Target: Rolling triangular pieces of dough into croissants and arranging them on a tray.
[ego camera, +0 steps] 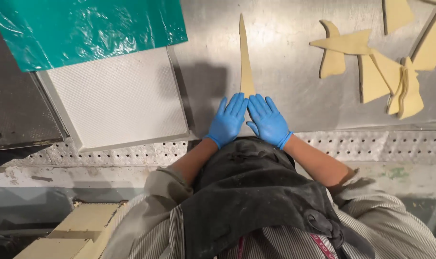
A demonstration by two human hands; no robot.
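Observation:
A long, thin triangle of pale dough [245, 57] lies on the steel worktop [285, 52], its point away from me. Both my hands wear blue gloves. My left hand [227, 120] and my right hand [267, 120] lie flat side by side, fingers spread, pressing on the wide near end of the dough triangle, which they cover.
More cut dough triangles [371, 62] lie overlapping at the right of the worktop. A white textured tray [117, 98] sits at the left, partly under a teal plastic sheet [88, 29]. A perforated metal ledge [381, 146] runs along the near edge. Cream-coloured boxes [79, 230] stand below left.

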